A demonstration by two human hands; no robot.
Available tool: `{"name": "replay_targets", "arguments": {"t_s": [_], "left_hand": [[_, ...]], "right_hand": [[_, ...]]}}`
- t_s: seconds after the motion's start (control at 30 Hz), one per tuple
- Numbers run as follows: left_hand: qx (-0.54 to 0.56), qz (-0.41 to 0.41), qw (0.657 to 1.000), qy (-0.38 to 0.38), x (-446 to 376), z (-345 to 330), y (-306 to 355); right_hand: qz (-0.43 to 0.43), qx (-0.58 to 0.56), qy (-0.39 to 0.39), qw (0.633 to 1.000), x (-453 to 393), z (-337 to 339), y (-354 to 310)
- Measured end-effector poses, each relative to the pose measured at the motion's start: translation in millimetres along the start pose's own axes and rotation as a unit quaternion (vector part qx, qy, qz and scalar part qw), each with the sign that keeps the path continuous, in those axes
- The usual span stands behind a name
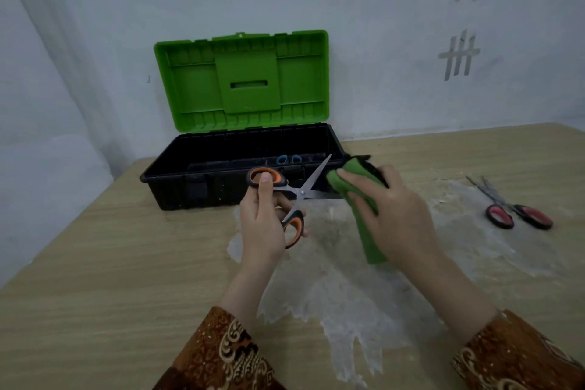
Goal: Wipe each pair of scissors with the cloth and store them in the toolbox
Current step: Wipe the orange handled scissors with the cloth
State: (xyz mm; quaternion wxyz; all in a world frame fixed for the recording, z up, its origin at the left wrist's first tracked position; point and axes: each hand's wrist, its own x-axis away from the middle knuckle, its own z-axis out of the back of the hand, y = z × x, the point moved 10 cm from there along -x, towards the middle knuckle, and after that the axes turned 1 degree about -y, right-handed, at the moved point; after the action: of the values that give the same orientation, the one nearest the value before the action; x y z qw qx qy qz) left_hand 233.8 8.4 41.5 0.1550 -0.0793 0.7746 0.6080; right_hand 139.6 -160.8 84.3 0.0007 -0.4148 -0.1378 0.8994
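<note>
Scissors with orange-and-black handles point(286, 196) are being held up in the middle of the head view, blades spread wide apart, in front of the toolbox. One blade is pointing toward one o'clock, its tip reaching over the toolbox's front rim; the other is running toward three o'clock into the green cloth point(357, 196). The left hand point(264, 225) is gripping the handles, its thumb lying across the upper orange loop and its other fingers curling round the lower loop. At three o'clock from the scissors, the right hand point(392, 215) is clutching the cloth, fingers wrapping it round the lower blade, with a tail of cloth hanging down toward six o'clock below the palm.

The toolbox point(221, 196) is sitting at twelve o'clock from the hands, its black base open and its green lid point(243, 79) standing upright against the wall. Blue handle loops point(288, 159) are showing inside the base near the back; what they belong to is mostly hidden. A second pair, scissors with red-and-black handles point(512, 209), is lying flat on the table point(110, 279) at three o'clock, well apart from the hands, blades pointing toward eleven o'clock. A pale, worn patch point(348, 294) is spreading over the tabletop beneath the hands. Patterned brown sleeves point(221, 355) are covering both forearms.
</note>
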Motion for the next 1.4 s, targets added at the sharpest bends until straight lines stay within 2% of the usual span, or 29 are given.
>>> {"name": "replay_targets", "arguments": {"t_s": [0.07,0.13,0.3,0.47,0.6,0.77,0.9,1.03,1.23,1.3,1.4], "left_hand": [[-0.020,-0.016,1.000,0.004,5,-3,1],[-0.027,-0.034,0.999,0.002,10,-8,2],[-0.041,-0.073,0.996,0.009,16,-12,6],[-0.091,-0.106,0.989,0.045,18,-10,8],[-0.099,-0.120,0.987,0.042,17,-8,13],[-0.121,-0.133,0.983,0.025,17,-12,14],[-0.095,-0.113,0.989,0.022,15,-10,15],[-0.053,-0.052,0.997,0.006,14,-11,8],[-0.035,-0.006,0.999,0.003,5,-3,0],[-0.013,0.013,1.000,-0.001,7,-6,0],[0.030,0.044,0.999,-0.011,9,-10,-2]], "right_hand": [[0.082,-0.019,-0.013,0.996,4,-6,-32],[0.123,-0.007,-0.041,0.992,12,-20,-54],[0.070,0.030,-0.019,0.997,9,-22,-45],[0.091,0.034,-0.028,0.995,15,-27,-56],[0.058,0.052,-0.004,0.997,8,-22,-45],[0.138,0.033,-0.009,0.990,19,-22,-70],[0.088,0.024,0.001,0.996,10,-17,-49],[0.070,0.004,0.000,0.998,8,-13,-43],[0.193,0.006,-0.037,0.981,16,-16,-67],[0.162,0.033,-0.026,0.986,11,-13,-55],[0.063,0.071,-0.013,0.995,3,-9,-21]]}}
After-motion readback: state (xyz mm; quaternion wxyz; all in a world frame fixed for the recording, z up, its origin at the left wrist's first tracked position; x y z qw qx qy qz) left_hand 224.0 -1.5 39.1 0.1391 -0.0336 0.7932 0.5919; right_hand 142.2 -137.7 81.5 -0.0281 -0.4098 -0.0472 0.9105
